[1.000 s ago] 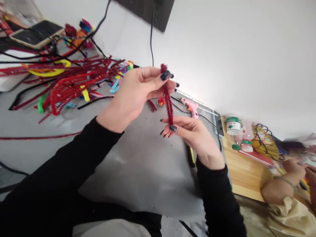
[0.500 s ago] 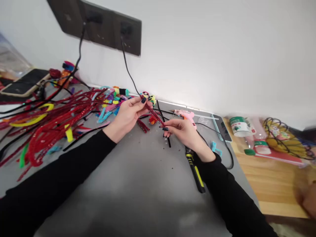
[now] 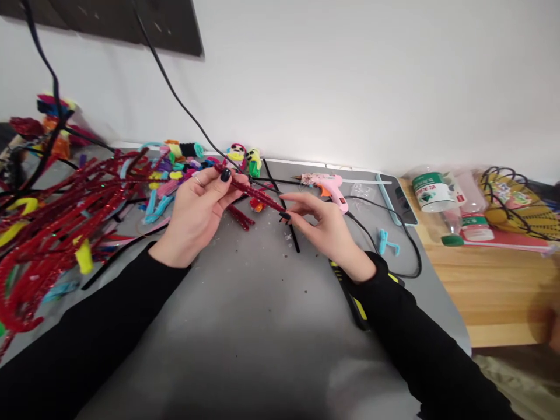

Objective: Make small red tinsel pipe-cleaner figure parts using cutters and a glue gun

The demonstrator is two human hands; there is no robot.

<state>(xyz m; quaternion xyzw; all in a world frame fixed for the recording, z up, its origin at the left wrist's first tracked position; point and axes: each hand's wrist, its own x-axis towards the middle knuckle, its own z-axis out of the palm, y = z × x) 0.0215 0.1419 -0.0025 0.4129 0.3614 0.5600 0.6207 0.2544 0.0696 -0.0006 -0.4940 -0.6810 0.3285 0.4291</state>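
Observation:
A dark red, glittery pipe cleaner strip is stretched between my two hands above the grey mat; it looks doubled or bundled. My left hand pinches its upper left end between thumb and fingers. At the lower right end, the thumb and fingertips of my right hand are closed on it. Below the strip lies another short red piece, with a small orange-red bit beside it. A black pipe cleaner rests near my right fingertips.
Red pipe cleaners heap at the left. A pink glue gun and a phone lie toward the wall. Black-and-yellow pliers sit partly under my right forearm. Bottles stand on a wooden table, where a person is partly visible.
The strip has turned from nearly upright to slanting down rightward, staying in both hands. My hands sit lower over the mat, and the camera view has swung right.

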